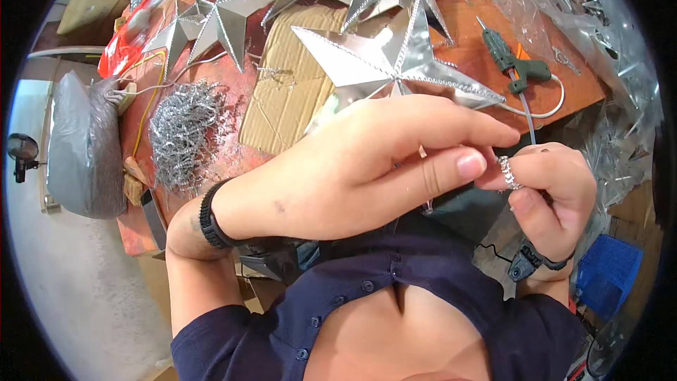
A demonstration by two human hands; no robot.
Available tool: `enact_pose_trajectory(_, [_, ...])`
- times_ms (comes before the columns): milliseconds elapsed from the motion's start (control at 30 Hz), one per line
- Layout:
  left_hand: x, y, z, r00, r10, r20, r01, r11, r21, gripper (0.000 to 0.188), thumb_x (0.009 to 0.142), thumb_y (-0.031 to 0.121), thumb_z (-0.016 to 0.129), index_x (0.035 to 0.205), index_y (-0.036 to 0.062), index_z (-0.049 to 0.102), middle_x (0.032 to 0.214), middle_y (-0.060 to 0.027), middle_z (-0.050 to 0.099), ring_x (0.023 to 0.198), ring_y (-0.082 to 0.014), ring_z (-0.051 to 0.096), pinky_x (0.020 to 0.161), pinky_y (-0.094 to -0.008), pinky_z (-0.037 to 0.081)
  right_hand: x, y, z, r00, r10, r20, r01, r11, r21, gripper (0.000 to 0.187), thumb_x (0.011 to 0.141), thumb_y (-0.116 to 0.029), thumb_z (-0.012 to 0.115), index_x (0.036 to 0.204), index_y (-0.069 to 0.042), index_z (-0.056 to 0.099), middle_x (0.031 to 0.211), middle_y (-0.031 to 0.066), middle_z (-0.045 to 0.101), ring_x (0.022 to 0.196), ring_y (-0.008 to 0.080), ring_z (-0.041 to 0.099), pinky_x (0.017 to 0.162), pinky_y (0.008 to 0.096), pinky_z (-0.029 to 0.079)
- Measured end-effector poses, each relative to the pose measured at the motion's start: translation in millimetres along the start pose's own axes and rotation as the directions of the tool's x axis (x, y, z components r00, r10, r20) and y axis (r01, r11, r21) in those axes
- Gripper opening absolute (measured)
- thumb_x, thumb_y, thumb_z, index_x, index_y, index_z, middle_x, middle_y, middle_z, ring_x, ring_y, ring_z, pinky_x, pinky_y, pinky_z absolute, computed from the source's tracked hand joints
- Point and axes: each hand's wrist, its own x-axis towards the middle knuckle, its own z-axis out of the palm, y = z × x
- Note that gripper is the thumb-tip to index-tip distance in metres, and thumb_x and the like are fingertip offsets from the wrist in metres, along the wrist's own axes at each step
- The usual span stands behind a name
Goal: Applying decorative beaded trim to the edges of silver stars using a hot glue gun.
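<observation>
A strip of silver trim point(508, 173) shows between my two hands in front of my chest. My right hand point(553, 187) pinches it between thumb and bent forefinger. My left hand point(367, 169) reaches across from the left, its thumb and fingers drawn together close beside the trim; what lies within its grip is hidden. Just beyond the left hand is a large silver star point(395, 63) edged with the same kind of trim, its lower part covered by that hand. A dark green glue gun point(515, 63) lies past my right hand, a pale glue stick point(527, 118) at its rear.
More silver stars point(218, 21) crowd the far side of the reddish table point(233, 85). A tangled heap of silver trim point(187, 134) sits at left, near a flat piece of cardboard point(289, 85). Clear plastic wrapping point(620, 77) drapes the right side. A full plastic bag point(84, 148) stands far left.
</observation>
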Motion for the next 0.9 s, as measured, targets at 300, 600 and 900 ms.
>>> enact_pose_trajectory(300, [4.6, -3.2, -0.3, 0.966, -0.260, 0.012, 0.223, 0.803, -0.553, 0.035, 0.105, 0.016, 0.052, 0.135, -0.0002, 0.056, 0.105, -0.0040, 0.068, 0.087, -0.0074, 0.062, 0.072, -0.0223, 0.053, 23.3, 11.3, 5.6, 0.971, -0.231, 0.058, 0.228, 0.972, 0.061, 0.018, 0.070, -0.003, 0.071, 0.087, -0.005, 0.075, 0.057, 0.0058, 0.059, 0.046, 0.0197, 0.058, 0.047, 0.0294, 0.044])
enact_pose_trajectory(600, [1.4, -5.7, -15.8, 0.930, -0.326, -0.168, 0.217, 0.859, -0.464, 0.023, 0.097, 0.003, 0.063, 0.119, -0.0040, 0.068, 0.097, -0.0078, 0.071, 0.086, -0.0104, 0.067, 0.075, -0.0236, 0.055, 21.7, 17.8, -1.8, 0.969, -0.212, 0.127, 0.213, 0.977, -0.001, 0.026, 0.070, -0.003, 0.068, 0.094, -0.004, 0.077, 0.062, 0.0038, 0.066, 0.046, 0.0168, 0.057, 0.048, 0.0263, 0.043])
enact_pose_trajectory(900, [-0.5, -13.3, -21.5, 0.901, -0.297, -0.317, 0.189, 0.925, -0.331, 0.018, 0.093, -0.001, 0.066, 0.110, -0.0033, 0.072, 0.093, -0.0052, 0.071, 0.082, -0.0086, 0.064, 0.071, -0.0207, 0.052, 5.5, 21.0, 17.7, 0.986, 0.130, -0.105, -0.125, 0.991, 0.048, 0.022, 0.083, -0.017, 0.060, 0.085, 0.000, 0.074, 0.068, 0.0055, 0.057, 0.060, 0.0150, 0.050, 0.058, 0.0297, 0.035])
